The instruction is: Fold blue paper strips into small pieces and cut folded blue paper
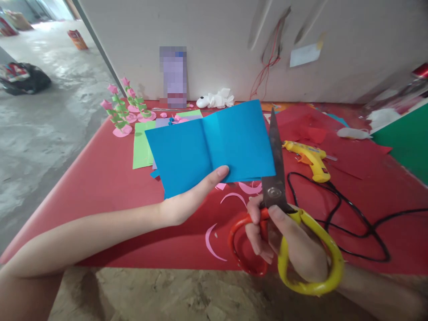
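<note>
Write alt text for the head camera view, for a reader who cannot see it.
A person's left hand holds up a folded blue paper sheet while the right hand grips closed scissors with red and yellow handles beside its right edge. Below lie a red table cover, pink paper scraps, a yellow glue gun and pink paper flowers.

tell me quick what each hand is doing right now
Left hand: closed on the folded blue paper sheet.
Right hand: closed on the red-and-yellow-handled metal scissors, blades shut.
</note>
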